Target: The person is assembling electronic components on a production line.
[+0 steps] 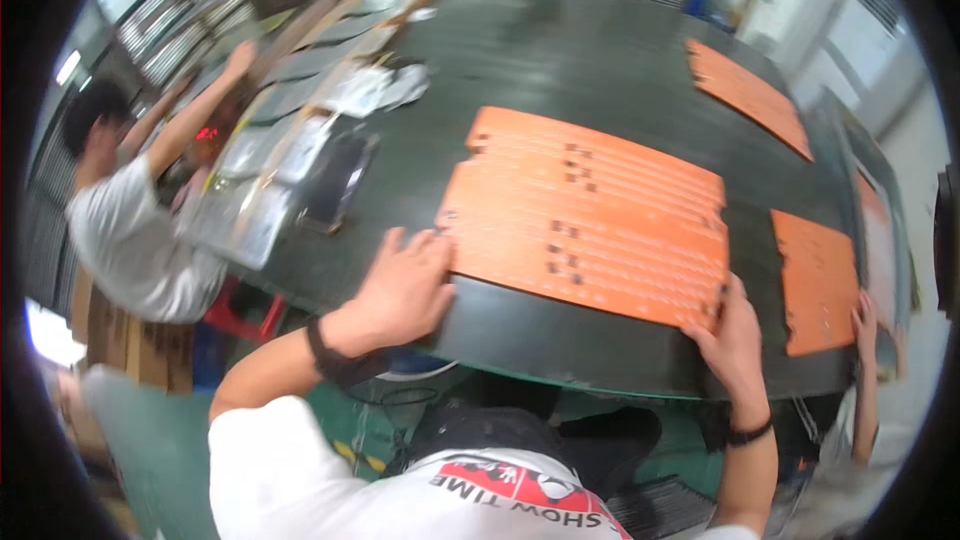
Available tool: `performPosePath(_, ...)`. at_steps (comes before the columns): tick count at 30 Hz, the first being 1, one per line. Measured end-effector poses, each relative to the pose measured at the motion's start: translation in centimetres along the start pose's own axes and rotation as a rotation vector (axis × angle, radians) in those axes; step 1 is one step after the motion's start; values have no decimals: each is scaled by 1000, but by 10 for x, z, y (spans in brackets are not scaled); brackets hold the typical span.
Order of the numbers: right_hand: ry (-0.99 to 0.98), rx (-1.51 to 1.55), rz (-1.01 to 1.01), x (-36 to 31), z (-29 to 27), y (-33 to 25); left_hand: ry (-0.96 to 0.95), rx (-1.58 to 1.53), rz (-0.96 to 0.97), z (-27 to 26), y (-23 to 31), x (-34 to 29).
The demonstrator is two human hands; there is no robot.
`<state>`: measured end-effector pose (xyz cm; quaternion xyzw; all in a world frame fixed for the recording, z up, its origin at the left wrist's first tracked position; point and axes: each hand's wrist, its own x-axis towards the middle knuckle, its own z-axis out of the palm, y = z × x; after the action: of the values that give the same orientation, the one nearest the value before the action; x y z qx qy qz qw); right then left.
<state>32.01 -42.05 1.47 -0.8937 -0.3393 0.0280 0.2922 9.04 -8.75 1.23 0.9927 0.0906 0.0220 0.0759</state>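
While my left hand (405,285) lies palm down at the left edge of the board (600,215), fingers extended and not closed, my right hand (730,335) pinches its near right corner between thumb and fingers. The board, flat, stiff and orange, lies in front of me over the near part of the table (550,50). Notches bite into its short sides; pale dashes run across it in rows, with small dark squares clustered among them. The table is dark and smooth, with a dull sheen.

Two more orange panels (815,285) (750,95) rest to the right, notched too. On the left are crumpled white wrap (375,90) and a glossy black slab (335,180).

Blur keeps me from telling whether the dashes are slots or ridges, or how firmly my left fingertips touch the edge. My right fingers are partly hidden at the corner. At far right, a co-worker's hand (866,325) touches the nearer panel's edge, the person's body mostly cut off.
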Motion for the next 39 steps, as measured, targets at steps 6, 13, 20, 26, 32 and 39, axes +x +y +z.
performPosePath(6, 203, 58, 74, -62, 10, 64, 384, 105, -153, -4, -39, -25)
performPosePath(13, 297, 245, 57, -62, 21, 72, 591, 675, -576, -7, -118, -103)
performPosePath(20, 392, 176, 32, -67, 17, 82, 565, 744, -357, -17, -129, -95)
performPosePath(26, 579, 157, -220, -63, 36, -10, 677, 79, -154, -130, -43, -90)
performPosePath(32, -102, 1087, -58, -83, 63, -79, 682, -120, 162, -236, -52, -76)
performPosePath(39, 292, 1602, 316, -83, 63, -19, 937, -501, 449, -183, 134, 31)
